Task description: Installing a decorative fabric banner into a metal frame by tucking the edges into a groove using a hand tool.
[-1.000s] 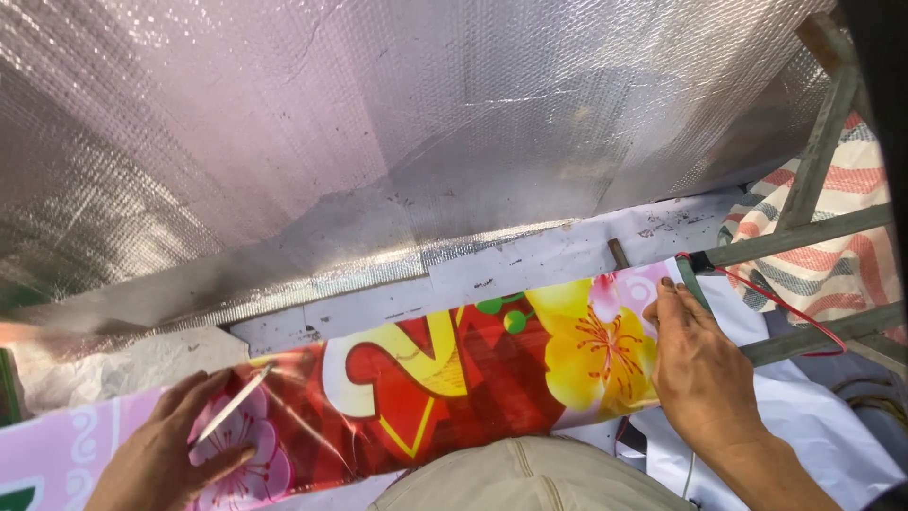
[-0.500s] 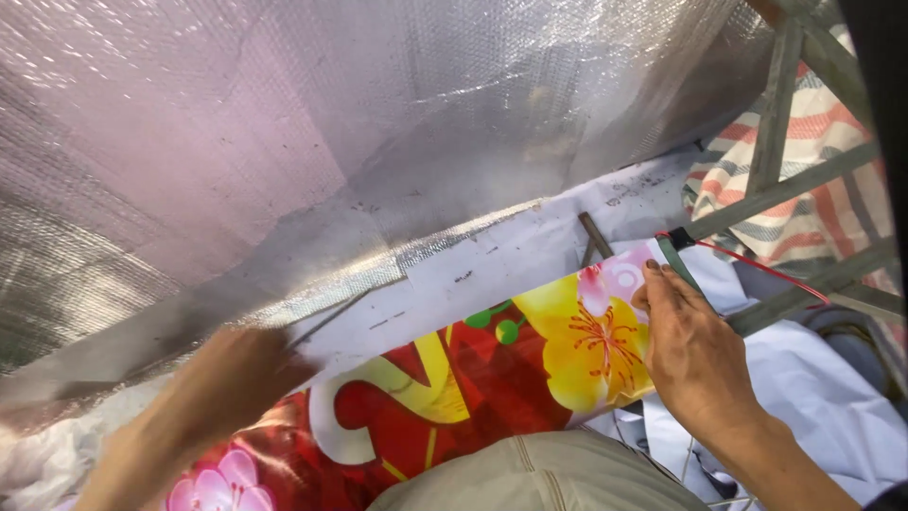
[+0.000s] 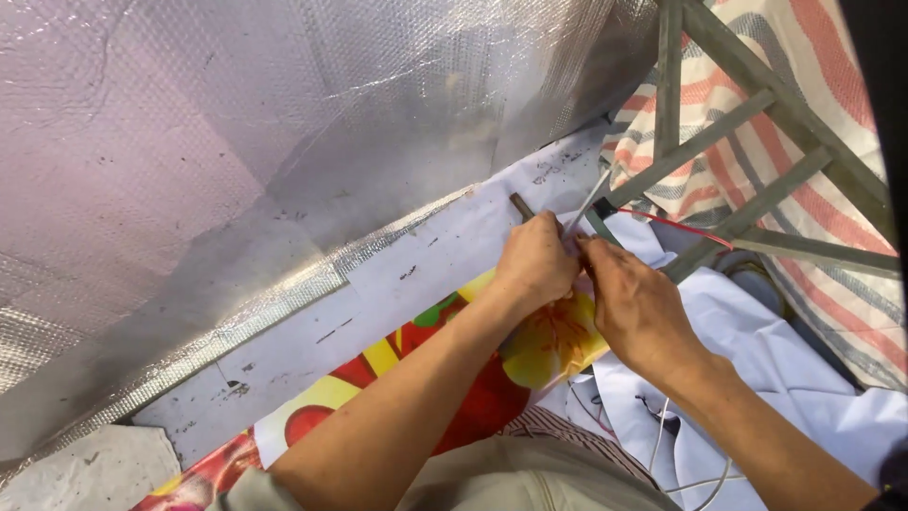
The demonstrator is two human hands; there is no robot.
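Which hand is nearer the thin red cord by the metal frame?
Right. The right hand sits just left of the red cord, by its near end. The left hand is farther left, on the other side of the right hand, over the flowered banner.

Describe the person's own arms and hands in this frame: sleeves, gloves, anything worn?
Both hands are bare: no gloves, and no rings or watch that I can make out. The left hand and right hand lead back to forearms that are uncovered as far as the frame shows; no sleeve edge is visible on either arm. The upper arms are cut off by the bottom of the picture.
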